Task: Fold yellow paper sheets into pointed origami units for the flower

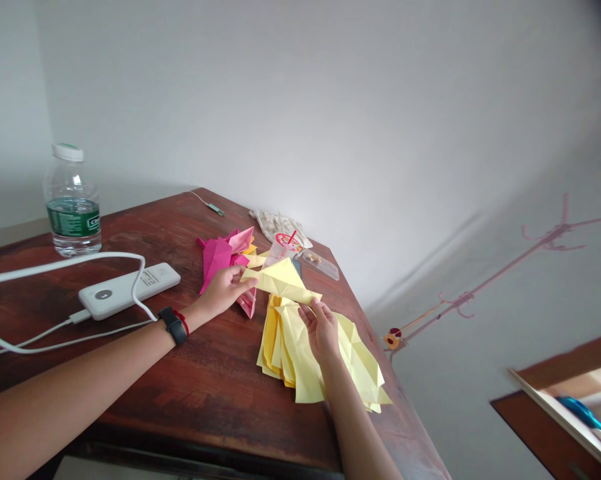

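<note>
Together, the left hand (225, 290) and right hand (325, 328) pinch opposite ends of a folded yellow paper (280, 280) near the far edge of the pile of creased sheets (304, 367); magenta folded papers (216, 261) lie beyond that pile, leftward.

Right forearm (353, 407) partly hides yellow sheets (303, 363).

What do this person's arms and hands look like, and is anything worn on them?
Both the left hand and the right hand are ungloved, and no sleeves show. The left wrist wears a black band with a thin red cord beside it.
</note>
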A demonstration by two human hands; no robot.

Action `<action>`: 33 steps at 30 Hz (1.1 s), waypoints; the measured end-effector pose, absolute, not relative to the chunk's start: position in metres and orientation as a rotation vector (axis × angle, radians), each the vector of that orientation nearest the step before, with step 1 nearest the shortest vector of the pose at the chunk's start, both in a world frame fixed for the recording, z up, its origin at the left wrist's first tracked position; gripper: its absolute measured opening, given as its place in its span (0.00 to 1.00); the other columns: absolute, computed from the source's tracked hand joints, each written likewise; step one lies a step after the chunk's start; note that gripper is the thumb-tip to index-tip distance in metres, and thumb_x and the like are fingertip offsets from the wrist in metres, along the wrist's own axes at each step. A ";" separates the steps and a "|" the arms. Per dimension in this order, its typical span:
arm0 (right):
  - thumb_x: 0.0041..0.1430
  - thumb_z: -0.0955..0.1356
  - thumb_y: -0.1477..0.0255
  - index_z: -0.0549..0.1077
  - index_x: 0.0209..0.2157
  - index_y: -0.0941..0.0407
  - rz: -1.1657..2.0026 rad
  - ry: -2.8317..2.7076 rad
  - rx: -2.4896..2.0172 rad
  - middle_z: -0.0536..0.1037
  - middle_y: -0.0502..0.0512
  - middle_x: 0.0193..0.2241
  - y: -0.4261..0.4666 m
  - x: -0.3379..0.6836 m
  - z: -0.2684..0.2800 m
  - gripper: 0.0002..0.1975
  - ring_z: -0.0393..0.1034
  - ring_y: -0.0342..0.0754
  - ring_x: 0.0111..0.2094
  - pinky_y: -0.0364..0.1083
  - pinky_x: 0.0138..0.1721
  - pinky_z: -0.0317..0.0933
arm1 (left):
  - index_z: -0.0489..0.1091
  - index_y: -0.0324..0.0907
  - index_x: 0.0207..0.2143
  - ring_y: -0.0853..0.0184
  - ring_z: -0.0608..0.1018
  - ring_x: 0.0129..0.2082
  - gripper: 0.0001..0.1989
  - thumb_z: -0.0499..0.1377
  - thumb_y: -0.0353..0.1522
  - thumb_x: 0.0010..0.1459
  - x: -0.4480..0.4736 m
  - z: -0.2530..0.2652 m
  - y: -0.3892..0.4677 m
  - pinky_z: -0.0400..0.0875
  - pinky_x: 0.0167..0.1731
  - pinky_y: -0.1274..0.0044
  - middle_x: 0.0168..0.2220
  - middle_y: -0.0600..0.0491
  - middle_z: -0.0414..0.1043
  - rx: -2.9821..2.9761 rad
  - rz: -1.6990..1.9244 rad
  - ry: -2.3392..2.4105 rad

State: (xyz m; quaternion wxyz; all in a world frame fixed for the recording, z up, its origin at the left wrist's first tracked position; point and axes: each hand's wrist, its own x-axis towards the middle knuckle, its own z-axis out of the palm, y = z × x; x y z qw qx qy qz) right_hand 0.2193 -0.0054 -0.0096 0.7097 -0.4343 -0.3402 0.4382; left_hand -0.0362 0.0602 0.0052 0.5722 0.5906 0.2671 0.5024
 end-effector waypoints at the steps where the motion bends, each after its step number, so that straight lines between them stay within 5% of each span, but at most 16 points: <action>1: 0.46 0.80 0.64 0.74 0.27 0.56 0.962 -0.749 -0.968 0.83 0.51 0.32 -0.005 0.220 -0.010 0.15 0.80 0.45 0.34 0.42 0.39 0.75 | 0.64 0.40 0.38 0.60 0.83 0.25 0.19 0.66 0.43 0.53 -0.036 0.006 0.060 0.73 0.20 0.78 0.27 0.53 0.78 1.365 1.186 0.623; 16: 0.42 0.81 0.65 0.69 0.34 0.54 0.820 -0.689 -1.024 0.80 0.46 0.27 -0.007 0.219 -0.008 0.22 0.79 0.43 0.29 0.42 0.34 0.75 | 0.66 0.40 0.40 0.64 0.82 0.26 0.12 0.63 0.33 0.55 -0.034 0.004 0.058 0.75 0.20 0.79 0.30 0.52 0.79 1.461 1.124 0.685; 22: 0.40 0.81 0.66 0.66 0.35 0.52 0.866 -0.715 -1.035 0.81 0.47 0.31 -0.006 0.220 -0.008 0.25 0.81 0.48 0.33 0.42 0.31 0.74 | 0.66 0.43 0.50 0.64 0.82 0.30 0.21 0.64 0.32 0.54 -0.033 0.001 0.059 0.76 0.25 0.78 0.36 0.52 0.78 1.485 1.178 0.568; 27: 0.40 0.81 0.67 0.62 0.32 0.51 0.877 -0.678 -1.017 0.80 0.44 0.31 -0.004 0.224 -0.011 0.26 0.81 0.47 0.32 0.40 0.27 0.72 | 0.65 0.41 0.57 0.68 0.78 0.24 0.24 0.60 0.33 0.58 -0.033 0.000 0.053 0.73 0.25 0.77 0.30 0.54 0.76 1.650 1.004 0.482; 33: 0.42 0.80 0.71 0.67 0.31 0.52 0.940 -0.631 -0.939 0.78 0.42 0.29 -0.002 0.227 -0.013 0.20 0.75 0.39 0.27 0.39 0.31 0.73 | 0.68 0.43 0.59 0.68 0.78 0.28 0.27 0.63 0.40 0.59 -0.036 0.000 0.048 0.73 0.30 0.77 0.43 0.48 0.77 1.880 0.911 0.516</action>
